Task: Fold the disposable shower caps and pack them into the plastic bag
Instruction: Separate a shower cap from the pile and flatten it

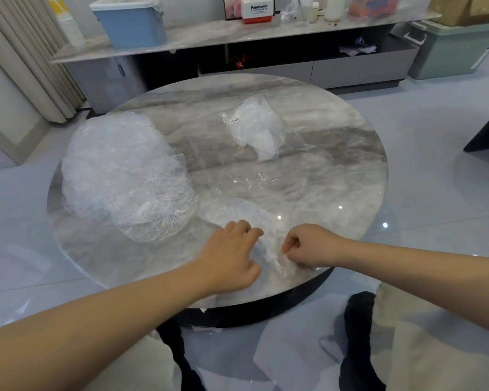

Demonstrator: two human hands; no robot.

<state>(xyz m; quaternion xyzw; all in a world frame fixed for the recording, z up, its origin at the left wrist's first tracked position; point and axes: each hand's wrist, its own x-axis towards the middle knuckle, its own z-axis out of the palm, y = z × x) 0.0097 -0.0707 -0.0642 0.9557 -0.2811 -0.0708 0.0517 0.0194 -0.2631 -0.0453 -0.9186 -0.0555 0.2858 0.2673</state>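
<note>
A clear shower cap [237, 213] lies spread on the near part of the round marble table [336, 153]. My left hand [232, 258] presses on the cap's near left part with bent fingers. My right hand [308, 245] pinches the gathered edge of the same cap near the table's front rim. A large heap of crumpled clear shower caps [124, 176] sits on the table's left side. Further back, a clear plastic bag [254, 128] with a small label holds some white folded caps.
A long marble shelf [209, 35] runs behind the table, carrying a blue storage box [130, 21], a white-and-red Panasonic box [257, 9] and bottles. A green bin [458, 46] stands at the right. My knees are under the table's front edge.
</note>
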